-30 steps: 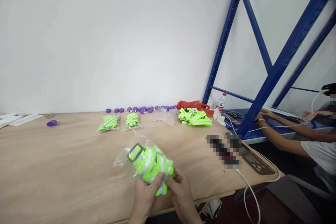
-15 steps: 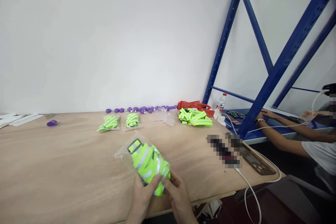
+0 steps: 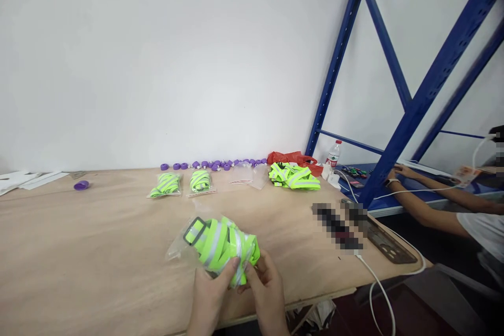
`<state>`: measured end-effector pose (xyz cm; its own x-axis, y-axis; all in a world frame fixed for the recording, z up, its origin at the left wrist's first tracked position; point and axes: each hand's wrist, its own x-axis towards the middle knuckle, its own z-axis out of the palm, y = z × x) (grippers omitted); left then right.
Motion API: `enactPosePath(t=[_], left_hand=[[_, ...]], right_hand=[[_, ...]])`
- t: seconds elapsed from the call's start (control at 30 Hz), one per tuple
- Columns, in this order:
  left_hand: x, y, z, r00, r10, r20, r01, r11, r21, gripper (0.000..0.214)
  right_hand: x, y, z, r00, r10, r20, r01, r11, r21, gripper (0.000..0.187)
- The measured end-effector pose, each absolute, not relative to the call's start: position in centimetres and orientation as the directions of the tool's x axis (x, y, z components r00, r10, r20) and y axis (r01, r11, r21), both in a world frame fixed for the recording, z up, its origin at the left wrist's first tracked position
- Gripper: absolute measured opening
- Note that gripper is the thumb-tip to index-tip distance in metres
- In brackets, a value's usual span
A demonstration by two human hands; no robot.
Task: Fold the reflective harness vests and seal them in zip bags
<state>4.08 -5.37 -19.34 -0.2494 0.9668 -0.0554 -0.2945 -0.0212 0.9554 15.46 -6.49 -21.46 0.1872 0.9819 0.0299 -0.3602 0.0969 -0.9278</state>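
Observation:
A clear plastic bag with a folded neon-green reflective strap point(image 3: 218, 244) is held just above the front of the wooden table point(image 3: 79, 252). My left hand point(image 3: 210, 296) grips the bag's near end from below, thumb on top. My right hand point(image 3: 265, 289) pinches the same end from the right. A black buckle shows at the bag's far left end.
Two bagged straps point(image 3: 165, 185) point(image 3: 200, 180) lie further back, with a loose heap of green straps point(image 3: 294, 176), empty bags point(image 3: 248, 174), purple rollers point(image 3: 212, 164) along the wall and a purple ring point(image 3: 81, 185). At the right stand a blue rack point(image 3: 397, 126), a white cable point(image 3: 378, 283) and a seated person's arm point(image 3: 425, 210).
The bagged strap has turned in my hands: its far end with the buckle has swung left and lower, and the bag now lies flatter. Both hands keep their hold.

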Motion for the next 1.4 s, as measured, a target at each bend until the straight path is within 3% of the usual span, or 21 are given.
enactPosePath(t=[0.27, 0.6, 0.73, 0.87, 1.0, 1.13, 1.4], left_hand=[[5.8, -5.7, -20.5, -0.342, 0.939, 0.022, -0.249, -0.114, 0.962, 0.048], [4.2, -5.7, -21.1, -0.153, 0.988, 0.015, -0.261, -0.055, 0.964, 0.055], [4.7, -6.2, -21.1, -0.173, 0.985, 0.000, -0.230, -0.040, 0.972, 0.050], [5.0, -6.4, -21.4, -0.192, 0.981, 0.033, -0.251, -0.081, 0.965, 0.048], [4.3, -6.0, -22.5, -0.160, 0.984, 0.073, -0.269, -0.115, 0.956, 0.047], [3.4, -5.4, -23.1, -0.071, 0.995, 0.073, -0.276, -0.090, 0.957, 0.048], [3.8, -6.1, -21.6, -0.123, 0.992, 0.011, -0.307, -0.048, 0.951, 0.046]], right_hand=[[14.9, -6.4, -21.5, 0.133, 0.991, -0.011, -0.435, 0.048, -0.899, 0.044], [15.6, -7.1, -20.2, -0.154, 0.988, 0.017, -0.509, -0.064, -0.858, 0.040], [14.8, -6.4, -21.6, 0.020, 0.998, 0.062, -0.445, 0.065, -0.893, 0.024], [14.6, -5.6, -23.7, 0.142, 0.980, 0.141, -0.261, 0.174, -0.949, 0.010], [14.8, -5.6, -24.6, 0.187, 0.968, 0.168, -0.076, 0.185, -0.980, 0.012], [14.3, -6.0, -24.0, 0.154, 0.972, 0.177, -0.139, 0.198, -0.970, 0.017], [14.4, -7.6, -22.4, -0.048, 0.955, 0.291, -0.095, 0.286, -0.954, 0.029]])
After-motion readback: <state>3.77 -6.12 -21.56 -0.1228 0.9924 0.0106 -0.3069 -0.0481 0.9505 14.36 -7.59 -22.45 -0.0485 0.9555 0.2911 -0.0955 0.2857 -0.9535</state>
